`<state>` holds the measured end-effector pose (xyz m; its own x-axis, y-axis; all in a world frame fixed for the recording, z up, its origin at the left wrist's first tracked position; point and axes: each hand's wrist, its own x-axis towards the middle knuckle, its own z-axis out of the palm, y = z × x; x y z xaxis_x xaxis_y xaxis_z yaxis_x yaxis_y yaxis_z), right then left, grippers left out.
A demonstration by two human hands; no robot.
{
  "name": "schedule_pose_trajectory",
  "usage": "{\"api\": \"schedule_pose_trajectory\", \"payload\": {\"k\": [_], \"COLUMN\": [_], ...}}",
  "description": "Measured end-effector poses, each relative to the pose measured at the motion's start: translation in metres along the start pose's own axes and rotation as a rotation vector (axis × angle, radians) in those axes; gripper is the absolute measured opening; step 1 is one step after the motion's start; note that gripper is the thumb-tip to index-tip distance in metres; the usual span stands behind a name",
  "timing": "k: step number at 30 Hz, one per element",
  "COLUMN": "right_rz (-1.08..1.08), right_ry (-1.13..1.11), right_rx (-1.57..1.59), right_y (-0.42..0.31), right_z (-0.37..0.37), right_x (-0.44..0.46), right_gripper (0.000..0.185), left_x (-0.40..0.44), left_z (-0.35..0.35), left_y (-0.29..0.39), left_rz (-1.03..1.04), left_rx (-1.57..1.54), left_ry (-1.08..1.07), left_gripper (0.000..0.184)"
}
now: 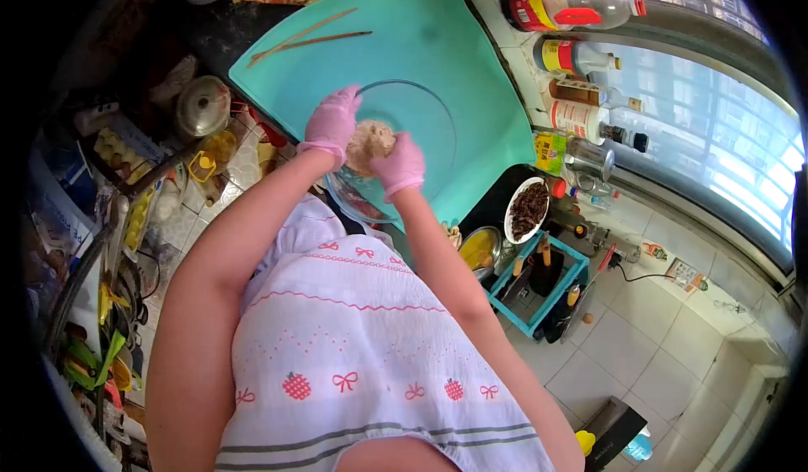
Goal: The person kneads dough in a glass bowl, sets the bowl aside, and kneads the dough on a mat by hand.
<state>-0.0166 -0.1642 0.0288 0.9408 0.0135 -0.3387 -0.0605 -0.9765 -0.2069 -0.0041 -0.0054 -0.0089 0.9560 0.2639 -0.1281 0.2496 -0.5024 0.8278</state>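
A large clear glass bowl (429,106) stands on a turquoise mat (484,72). Inside it is a rough, pale lump of dough (368,145). My left hand (334,123), in a pink glove, has its fingers closed on the dough's upper left side, close to the bowl's rim. My right hand (401,165), gloved in pink too, presses its closed fingers against the dough's right side. The undersides of both hands are hidden. Two wooden chopsticks (324,39) lie crossed on the mat beyond the bowl.
Bottles (576,57) line the windowsill at the right. A white dish of dark pieces (528,209), a metal bowl with yellow contents (481,248) and a teal rack of knives (539,283) are right of the mat. A metal lid (204,106) and clutter fill the left.
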Motion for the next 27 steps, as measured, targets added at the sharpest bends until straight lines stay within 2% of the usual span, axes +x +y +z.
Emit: {"api": "schedule_pose_trajectory", "payload": {"k": [3,6,7,10,12,16,19,22,24,27], "right_rz": [-0.185,-0.407,-0.390,-0.231,0.104,-0.014,-0.230,-0.415,-0.484,-0.505], "right_ry": [0.200,0.272,0.197,0.179,0.005,0.229,0.297,0.292,0.185,0.342], "right_rx": [-0.055,0.010,0.014,0.156,0.373,0.465,0.152,-0.064,-0.258,-0.396], "right_y": [-0.020,-0.033,-0.041,-0.038,-0.027,-0.001,-0.006,-0.015,-0.001,0.017], "right_z": [0.011,0.010,-0.001,-0.035,-0.075,-0.148,-0.169,-0.137,-0.074,0.023], "right_x": [-0.018,-0.032,-0.040,-0.050,-0.049,-0.063,-0.061,-0.039,-0.012,-0.010], "right_gripper": [0.036,0.032,0.035,0.041,0.042,0.043,0.046,0.040,0.038,0.039], "left_x": [-0.002,0.000,0.000,-0.002,-0.001,0.001,0.002,0.001,0.001,0.002], "left_z": [0.001,0.000,0.001,-0.002,-0.001,0.004,-0.001,-0.003,-0.001,0.001], "left_y": [0.000,-0.001,-0.002,-0.002,-0.004,-0.009,-0.003,0.000,-0.004,-0.010], "left_rz": [-0.042,-0.041,-0.032,-0.038,-0.032,0.016,0.002,-0.020,-0.014,-0.004], "left_rx": [-0.048,-0.059,-0.049,-0.042,-0.029,-0.042,-0.054,-0.033,-0.039,-0.044], "left_ry": [-0.025,-0.024,-0.022,-0.055,-0.061,-0.028,-0.049,-0.057,-0.059,-0.077], "left_gripper": [0.033,0.033,0.033,0.032,0.032,0.033,0.032,0.032,0.032,0.033]}}
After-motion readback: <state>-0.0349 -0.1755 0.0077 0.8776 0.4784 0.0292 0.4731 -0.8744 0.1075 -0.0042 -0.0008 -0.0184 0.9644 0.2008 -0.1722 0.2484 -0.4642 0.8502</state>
